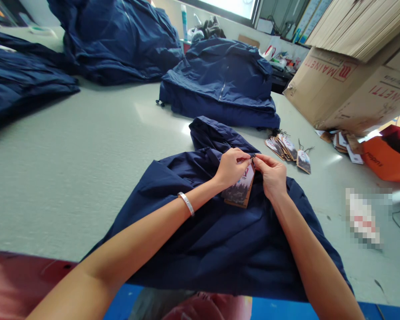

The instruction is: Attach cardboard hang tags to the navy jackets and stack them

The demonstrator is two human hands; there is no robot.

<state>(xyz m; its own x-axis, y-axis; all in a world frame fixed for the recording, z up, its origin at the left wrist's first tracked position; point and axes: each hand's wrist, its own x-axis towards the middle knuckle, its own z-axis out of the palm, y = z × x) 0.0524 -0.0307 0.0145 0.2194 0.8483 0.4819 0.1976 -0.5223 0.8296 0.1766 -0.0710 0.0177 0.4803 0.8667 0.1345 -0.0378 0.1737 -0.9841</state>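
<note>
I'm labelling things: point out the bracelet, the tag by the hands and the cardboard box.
Bracelet (186, 204): head view, middle of the band.
Tag (238, 193): head view, its printed face.
Cardboard box (326, 95): head view, its side wall.

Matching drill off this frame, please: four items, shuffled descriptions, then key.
Column 1
1. Bracelet
2. Cardboard box
3. Pile of tags
4. Tag between the forearms

Column 2
A. Lying on the table, farther off than the right hand
B. Against the navy garment, just below the fingers
C. Around the left wrist
D. Brown, with red lettering

Pairs: 1-C, 2-D, 3-A, 4-B
</note>
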